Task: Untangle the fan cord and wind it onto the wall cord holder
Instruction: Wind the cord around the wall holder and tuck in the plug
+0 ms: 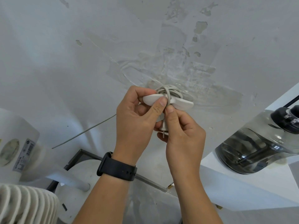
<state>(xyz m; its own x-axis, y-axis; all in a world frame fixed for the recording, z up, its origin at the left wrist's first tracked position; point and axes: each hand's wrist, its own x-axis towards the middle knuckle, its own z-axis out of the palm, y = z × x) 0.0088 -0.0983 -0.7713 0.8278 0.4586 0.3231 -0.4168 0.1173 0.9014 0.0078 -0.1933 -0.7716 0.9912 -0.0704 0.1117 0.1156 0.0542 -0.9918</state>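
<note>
Your left hand [137, 120], black watch [116, 166] at the wrist, pinches the white wall cord holder [168, 101] between thumb and fingers. Your right hand [182, 136] grips the plug [163, 126] just below; grey fan cord [169, 91] coils above the fingers, its tail trailing left.

A white worktop [252, 189] fills the lower right, and on it lies a clear, smoke-tinted plastic jug [252, 146] tipped on its side, its black cap [286, 120] pointing toward what seems to be the patched wall.
</note>
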